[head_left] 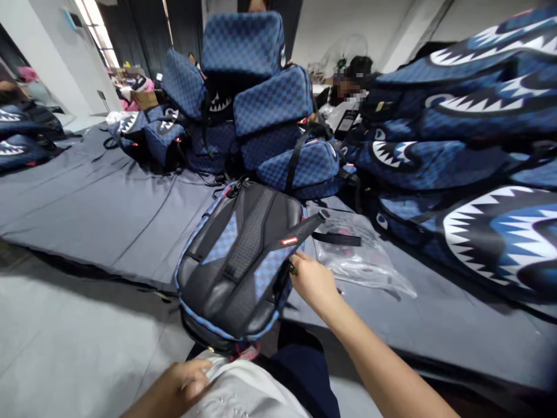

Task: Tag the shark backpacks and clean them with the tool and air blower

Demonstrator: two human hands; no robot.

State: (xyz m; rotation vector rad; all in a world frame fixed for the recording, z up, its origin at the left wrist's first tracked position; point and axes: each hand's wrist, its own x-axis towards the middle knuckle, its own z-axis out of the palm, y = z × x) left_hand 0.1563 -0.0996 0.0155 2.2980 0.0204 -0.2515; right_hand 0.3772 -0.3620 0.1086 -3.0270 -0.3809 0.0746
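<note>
A blue checkered backpack (pixel 243 255) lies with its black padded back and straps facing up, its near end jutting past the table's front edge. My right hand (pixel 311 281) is at its right side, the fingers curled at the edge near a strap and partly hidden. Below the bag's near end, my left hand (pixel 189 380) has its fingers curled together beside my light shirt; whether they pinch anything is too blurred to tell. A clear plastic bag (pixel 357 252) lies flat just right of the backpack, with a loose black strap end over it.
Checkered bags (pixel 270 104) are piled behind the backpack. Tall stacks of shark-mouth backpacks (pixel 478 145) stand at the right. More bags lie at the far left of the grey-covered table (pixel 108 215). A person (pixel 352 81) sits behind the piles.
</note>
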